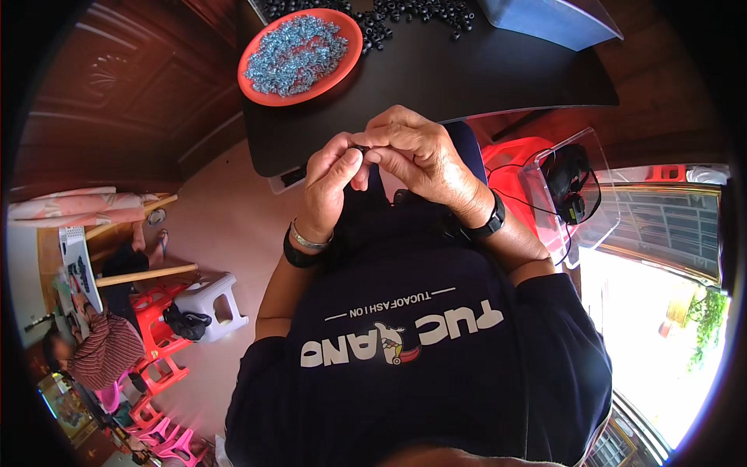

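Note:
Just in front of my chest, at the near edge of the dark table (482,78), both hands meet fingertip to fingertip. My left hand (331,173) pinches a small black part (360,149) between thumb and fingers. From the other side, my right hand (416,152) closes its thumb and index finger on the same part. Fingers cover most of it, so its exact shape is hidden. Beyond the hands, an orange-red plate (355,47) holds a heap of small shiny silvery pieces (292,58). Many loose black cylindrical parts (424,10) lie at the table's far side.
A grey-blue bin (548,22) stands at the far right of the table. To my right, a clear plastic box (607,167) with a black cabled device (572,179) sits by a red stool (506,156). Leftward are a grey stool (226,303) and another person (105,350).

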Demonstrator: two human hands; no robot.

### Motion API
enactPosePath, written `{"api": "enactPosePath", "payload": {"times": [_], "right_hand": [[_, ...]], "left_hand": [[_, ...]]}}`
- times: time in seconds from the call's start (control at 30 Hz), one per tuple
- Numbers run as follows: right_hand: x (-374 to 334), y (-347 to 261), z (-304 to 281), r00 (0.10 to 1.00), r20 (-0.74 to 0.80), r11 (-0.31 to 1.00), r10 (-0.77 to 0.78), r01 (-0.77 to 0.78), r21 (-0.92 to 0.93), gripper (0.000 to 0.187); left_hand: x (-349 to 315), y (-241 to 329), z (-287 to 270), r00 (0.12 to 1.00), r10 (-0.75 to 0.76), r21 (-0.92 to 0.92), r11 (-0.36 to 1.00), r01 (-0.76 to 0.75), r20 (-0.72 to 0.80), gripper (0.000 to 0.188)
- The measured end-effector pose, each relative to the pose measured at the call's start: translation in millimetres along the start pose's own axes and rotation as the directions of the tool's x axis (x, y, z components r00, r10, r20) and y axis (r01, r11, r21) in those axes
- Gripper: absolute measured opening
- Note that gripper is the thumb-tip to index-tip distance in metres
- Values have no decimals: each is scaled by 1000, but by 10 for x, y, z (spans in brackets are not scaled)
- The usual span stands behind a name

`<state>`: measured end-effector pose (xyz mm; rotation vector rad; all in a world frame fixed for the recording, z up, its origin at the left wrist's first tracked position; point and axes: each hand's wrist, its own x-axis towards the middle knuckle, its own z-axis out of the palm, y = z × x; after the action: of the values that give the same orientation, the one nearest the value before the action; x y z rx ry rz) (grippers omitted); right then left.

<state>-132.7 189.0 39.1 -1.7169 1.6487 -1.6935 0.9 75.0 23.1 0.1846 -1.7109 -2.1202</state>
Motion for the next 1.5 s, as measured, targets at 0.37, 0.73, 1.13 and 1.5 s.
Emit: {"api": "enactPosePath", "payload": {"times": [0.37, 0.73, 1.13, 1.5], "right_hand": [[53, -84, -186, 981, 177, 965, -78, 119, -234, 15], [-3, 22, -219, 996, 38, 986, -77, 82, -147, 16], [-72, 63, -200, 950, 165, 835, 265, -312, 453, 11], [-92, 52, -174, 960, 156, 863, 233, -278, 423, 5]], "left_hand": [[-17, -23, -4, 982, -170, 110, 981, 160, 82, 29], [-14, -27, -75, 984, -97, -188, 974, 125, 150, 32], [34, -50, 64, 984, -45, -358, 928, 105, 173, 32], [-2, -45, 60, 989, -33, -263, 962, 70, 144, 32]]}}
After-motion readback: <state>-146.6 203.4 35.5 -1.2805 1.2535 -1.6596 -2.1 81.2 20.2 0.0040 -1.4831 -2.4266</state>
